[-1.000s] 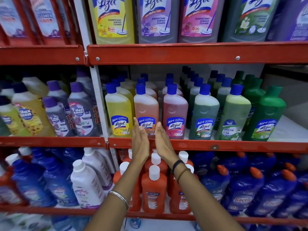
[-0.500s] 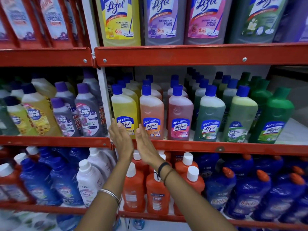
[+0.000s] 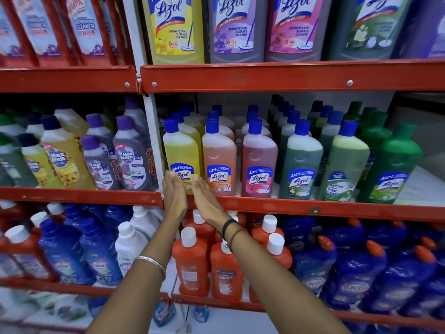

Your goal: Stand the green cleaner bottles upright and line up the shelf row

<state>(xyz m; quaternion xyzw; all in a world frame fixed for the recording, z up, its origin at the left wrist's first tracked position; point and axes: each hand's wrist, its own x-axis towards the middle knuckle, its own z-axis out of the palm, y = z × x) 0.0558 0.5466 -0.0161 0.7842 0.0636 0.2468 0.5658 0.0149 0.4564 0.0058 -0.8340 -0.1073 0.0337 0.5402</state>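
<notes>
On the middle shelf [image 3: 313, 209] a front row of cleaner bottles stands upright: yellow [image 3: 181, 153], orange [image 3: 219, 155], pink [image 3: 258, 160], dark green [image 3: 299, 165], pale green Bactin [image 3: 343, 167] and an all-green bottle [image 3: 392, 169] at the right end. My left hand [image 3: 174, 196] and my right hand [image 3: 207, 201] are flat with palms facing each other, fingertips at the base of the yellow bottle. Neither hand holds anything.
Large Lizol bottles [image 3: 177, 27] fill the shelf above. Max Kleen bottles [image 3: 130, 160] crowd the left bay past a white upright post [image 3: 151, 131]. Below stand orange Bactin bottles [image 3: 190, 261] and blue bottles [image 3: 356, 273]. The shelf's right end shows bare white surface [image 3: 423, 189].
Both hands have slid left along the shelf edge, from in front of the orange bottle to in front of the yellow bottle. The view has shifted with them.
</notes>
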